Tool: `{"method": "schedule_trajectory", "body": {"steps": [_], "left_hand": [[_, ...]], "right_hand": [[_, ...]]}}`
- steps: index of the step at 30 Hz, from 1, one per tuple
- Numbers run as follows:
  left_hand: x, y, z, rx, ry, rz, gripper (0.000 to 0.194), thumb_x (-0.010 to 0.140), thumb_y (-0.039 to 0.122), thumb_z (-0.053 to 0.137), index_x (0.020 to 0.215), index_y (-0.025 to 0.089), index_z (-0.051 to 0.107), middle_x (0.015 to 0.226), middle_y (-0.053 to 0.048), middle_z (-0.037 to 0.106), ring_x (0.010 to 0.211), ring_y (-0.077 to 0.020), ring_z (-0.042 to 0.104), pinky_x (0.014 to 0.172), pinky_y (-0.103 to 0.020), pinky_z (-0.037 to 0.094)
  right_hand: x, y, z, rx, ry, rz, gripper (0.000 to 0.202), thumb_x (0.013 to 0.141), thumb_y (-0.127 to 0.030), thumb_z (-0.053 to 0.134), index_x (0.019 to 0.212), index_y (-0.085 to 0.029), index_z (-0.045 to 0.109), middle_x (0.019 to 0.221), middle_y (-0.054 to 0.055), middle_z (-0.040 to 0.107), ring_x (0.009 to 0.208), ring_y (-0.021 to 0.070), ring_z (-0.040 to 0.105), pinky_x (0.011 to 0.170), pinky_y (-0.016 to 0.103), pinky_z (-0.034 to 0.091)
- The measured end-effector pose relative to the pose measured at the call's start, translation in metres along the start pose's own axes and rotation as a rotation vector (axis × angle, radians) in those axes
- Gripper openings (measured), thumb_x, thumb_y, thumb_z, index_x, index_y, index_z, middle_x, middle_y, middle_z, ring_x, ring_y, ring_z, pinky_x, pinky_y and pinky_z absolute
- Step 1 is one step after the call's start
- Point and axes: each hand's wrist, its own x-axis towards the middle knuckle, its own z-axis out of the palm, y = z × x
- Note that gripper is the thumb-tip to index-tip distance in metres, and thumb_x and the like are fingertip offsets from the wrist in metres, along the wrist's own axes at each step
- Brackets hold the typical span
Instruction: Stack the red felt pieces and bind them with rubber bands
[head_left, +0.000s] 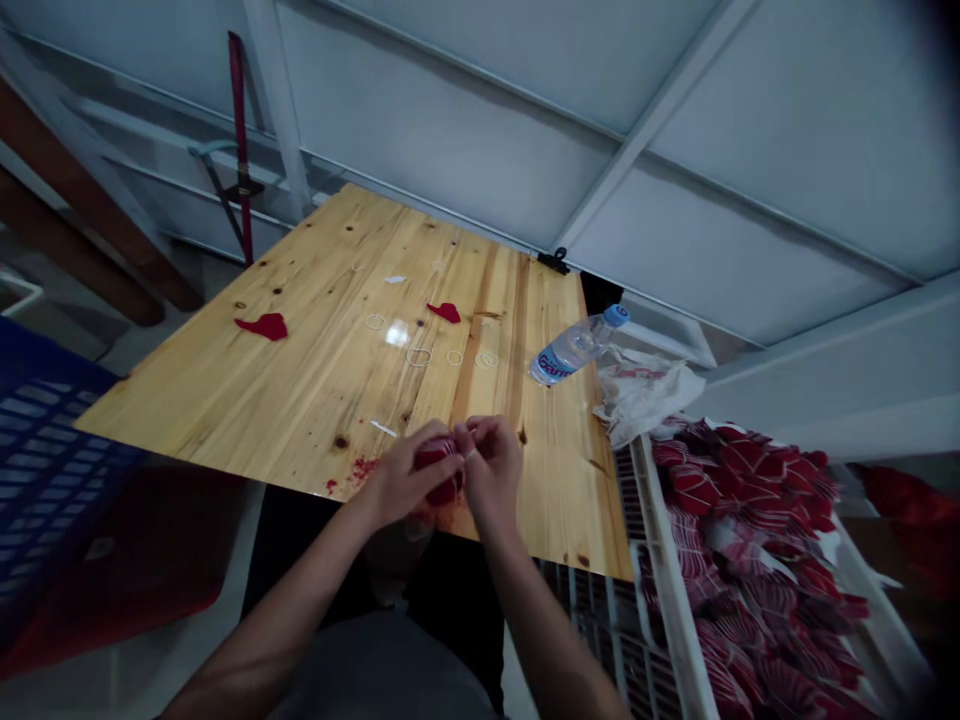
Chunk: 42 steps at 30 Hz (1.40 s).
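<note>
My left hand [411, 478] is closed around a red fabric bundle [441, 480] with thin white stripes, just above the table's near edge. Against the bundle's right side, my right hand [493, 468] is pinched shut. Something small and pale shows by its thumb, but I cannot make out what it is. Red lint [365, 468] lies scattered on the wood left of my hands, beside a white strip [383, 428]. Farther off are several pale rubber bands [419, 357] and two red fabric pieces [268, 326].
A water bottle [574, 346] lies tilted on the wooden table [300, 400], toward the right. A white crate [671, 590] of red striped bundles [757, 480] stands at the right, near a crumpled plastic bag [646, 390]. A blue basket [52, 430] is at the left. Behind, a black clip [555, 262] grips the table edge.
</note>
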Motion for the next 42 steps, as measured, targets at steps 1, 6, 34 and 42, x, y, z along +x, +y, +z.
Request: {"method": "schedule_trajectory", "body": {"steps": [1, 6, 34, 42], "left_hand": [[-0.002, 0.002, -0.007, 0.026, -0.130, 0.001, 0.026, 0.086, 0.044, 0.058, 0.096, 0.019, 0.059, 0.087, 0.000, 0.061, 0.082, -0.0158, 0.058, 0.078, -0.028, 0.047], [-0.019, 0.005, -0.028, -0.039, -0.483, -0.095, 0.035, 0.075, 0.040, 0.072, 0.103, 0.021, 0.064, 0.092, 0.000, 0.066, 0.084, -0.0173, 0.059, 0.076, -0.028, 0.046], [-0.030, 0.007, -0.013, -0.213, -0.152, -0.040, 0.061, 0.048, 0.050, 0.089, 0.080, 0.021, 0.046, 0.070, 0.004, 0.055, 0.064, -0.0128, 0.052, 0.058, -0.024, 0.040], [-0.032, 0.013, -0.013, -0.284, -0.098, 0.032, 0.069, 0.051, 0.041, 0.091, 0.095, 0.024, 0.041, 0.082, 0.002, 0.062, 0.070, -0.0154, 0.060, 0.062, -0.026, 0.045]], "right_hand": [[0.003, -0.005, -0.010, 0.081, -0.119, 0.104, 0.024, 0.075, -0.035, 0.071, 0.079, -0.024, 0.050, 0.067, -0.005, 0.055, 0.062, 0.0128, 0.050, 0.060, 0.025, 0.040], [0.021, -0.045, -0.048, 0.038, -0.944, 0.359, 0.024, 0.073, -0.033, 0.076, 0.086, -0.021, 0.060, 0.067, -0.006, 0.058, 0.057, 0.0095, 0.051, 0.055, 0.021, 0.040], [-0.029, -0.025, -0.049, -0.423, -0.444, -0.576, 0.066, 0.094, -0.014, 0.050, 0.150, -0.043, 0.030, 0.126, 0.002, 0.068, 0.083, 0.0194, 0.063, 0.107, 0.054, 0.040], [-0.008, -0.058, -0.051, -0.473, -0.622, -0.591, 0.085, 0.080, -0.028, 0.077, 0.148, -0.046, 0.030, 0.112, 0.000, 0.073, 0.086, 0.0217, 0.070, 0.119, 0.065, 0.006]]}}
